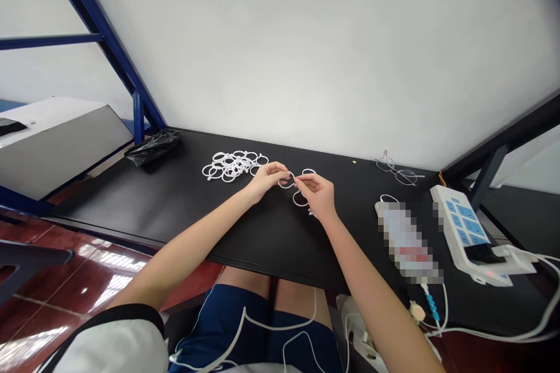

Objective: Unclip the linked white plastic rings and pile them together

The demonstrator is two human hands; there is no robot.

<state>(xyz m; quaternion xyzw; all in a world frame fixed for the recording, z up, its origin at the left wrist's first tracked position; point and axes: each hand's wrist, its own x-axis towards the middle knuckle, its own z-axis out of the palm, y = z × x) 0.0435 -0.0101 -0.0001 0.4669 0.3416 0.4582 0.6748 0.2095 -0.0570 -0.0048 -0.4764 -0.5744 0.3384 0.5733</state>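
Observation:
A thin white ring [287,187] is held up between my two hands just above the black table [245,233]. My left hand [265,180] pinches its left side with thumb and fingers. On the opposite side, my right hand [318,193] closes its fingertips on the same ring. More white rings lie around and partly under my right hand, such as one ring [300,204] below the fingers and another ring [308,171] behind them. Left of my left hand rests a loose pile of white rings [231,166] with small knobs, overlapping each other.
A black plastic bag [153,147] lies at the table's far left. On the right are eyeglasses [406,176], a blurred phone [409,242] on a cable, and a white power strip [466,227] with plugs. White cords [280,326] cross my lap. A wall [315,58] stands behind.

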